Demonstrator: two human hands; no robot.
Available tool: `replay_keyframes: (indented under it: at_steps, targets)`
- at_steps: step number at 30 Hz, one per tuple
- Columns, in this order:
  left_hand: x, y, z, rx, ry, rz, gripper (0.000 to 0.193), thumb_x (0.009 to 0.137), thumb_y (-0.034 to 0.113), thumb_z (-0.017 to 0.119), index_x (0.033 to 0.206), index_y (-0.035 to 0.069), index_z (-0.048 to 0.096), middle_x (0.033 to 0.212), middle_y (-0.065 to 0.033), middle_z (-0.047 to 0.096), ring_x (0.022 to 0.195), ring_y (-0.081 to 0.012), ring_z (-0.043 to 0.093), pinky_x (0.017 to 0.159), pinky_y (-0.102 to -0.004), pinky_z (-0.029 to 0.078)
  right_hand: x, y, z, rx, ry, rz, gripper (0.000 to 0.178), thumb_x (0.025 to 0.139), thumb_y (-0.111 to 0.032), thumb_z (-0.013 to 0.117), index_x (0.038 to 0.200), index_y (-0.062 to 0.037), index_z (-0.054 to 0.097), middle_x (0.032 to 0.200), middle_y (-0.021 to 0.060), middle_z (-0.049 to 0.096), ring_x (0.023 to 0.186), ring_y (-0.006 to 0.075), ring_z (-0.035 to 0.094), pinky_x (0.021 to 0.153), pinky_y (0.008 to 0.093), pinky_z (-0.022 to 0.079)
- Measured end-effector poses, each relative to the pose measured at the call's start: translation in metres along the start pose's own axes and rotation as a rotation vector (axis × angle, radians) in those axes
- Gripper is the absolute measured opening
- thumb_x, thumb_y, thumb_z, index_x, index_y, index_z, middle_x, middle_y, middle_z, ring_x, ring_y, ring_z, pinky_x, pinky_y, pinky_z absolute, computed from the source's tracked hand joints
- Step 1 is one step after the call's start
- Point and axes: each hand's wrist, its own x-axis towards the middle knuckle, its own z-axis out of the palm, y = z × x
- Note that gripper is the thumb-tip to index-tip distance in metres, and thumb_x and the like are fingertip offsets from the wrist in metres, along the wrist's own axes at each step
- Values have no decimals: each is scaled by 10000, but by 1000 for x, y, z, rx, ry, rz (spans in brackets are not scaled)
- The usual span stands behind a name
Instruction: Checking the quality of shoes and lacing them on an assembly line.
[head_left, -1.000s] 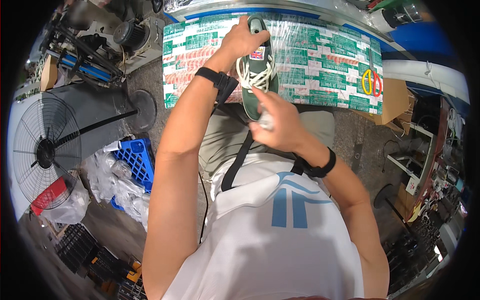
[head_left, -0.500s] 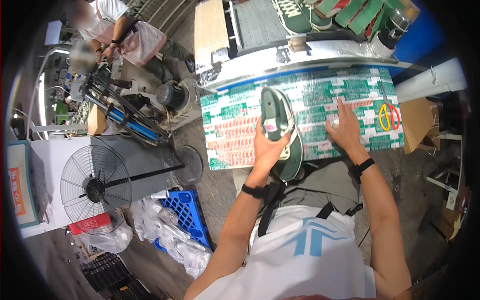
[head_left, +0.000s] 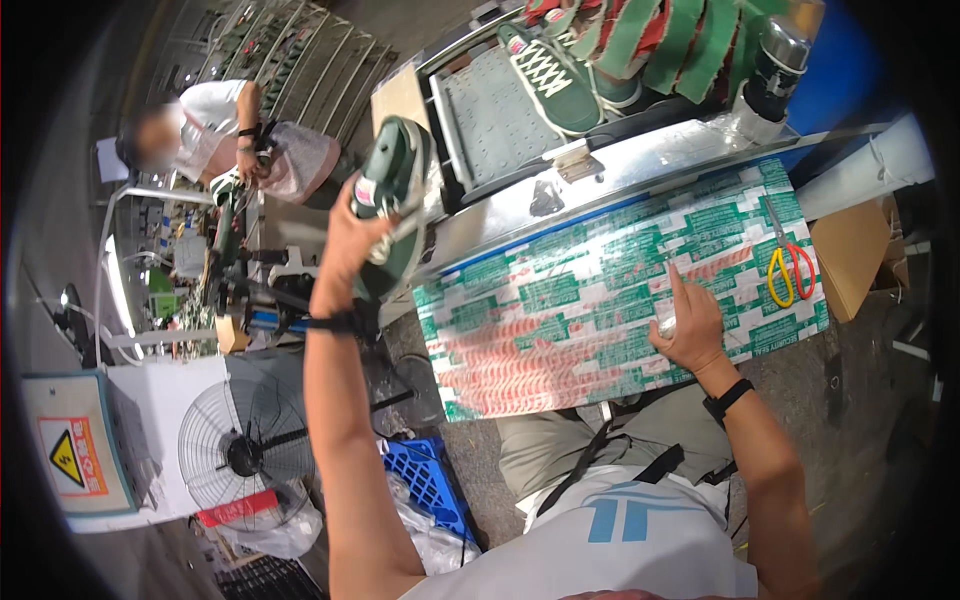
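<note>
Count at least three green sneakers, one pair of scissors, one pedestal fan, one steel-capped flask, one blue crate.

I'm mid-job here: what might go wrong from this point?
Drop: the raised green shoe is in the left grip alone, so it might slip.
Knock: it appears close to the metal ledge and could bump it, though depth is hard to judge.
Snag: the scissors lie right of the right grip; a careless sweep might catch them.
</note>
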Motion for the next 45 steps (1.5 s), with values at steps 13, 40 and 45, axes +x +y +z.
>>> replay_keyframes:
  at_steps: [13, 40, 45]
  targets:
    - [205, -8, 157, 272, -43, 171, 959, 868, 499, 866, 1511, -120, 516, 1547, -374, 540, 1457, -480, 524, 1206, -552, 440, 4, 6, -3, 30, -44, 12, 949, 780, -353, 815, 1567, 85, 519, 1017, 118, 626, 879, 286, 619, 828, 437, 532]
    - [-144, 95, 130, -399, 27, -338, 512, 1001, 236, 706, 1445, -3, 619, 1290, -96, 726, 1189, -216, 681, 1043, -353, 538, -4, 3, -3, 40, -46, 25, 938, 821, -380, 805, 1586, 67, 498, 1073, 135, 630, 951, 307, 631, 881, 438, 544]
    - [-258, 71, 197, -388, 93, -498, 614, 947, 159, 788, 1493, -10, 565, 1312, -87, 714, 1182, -207, 674, 1060, -362, 530, -7, 1, 5, 17, 4, 47, 948, 806, -396, 815, 1591, 36, 506, 1073, 162, 652, 961, 363, 654, 892, 477, 558]
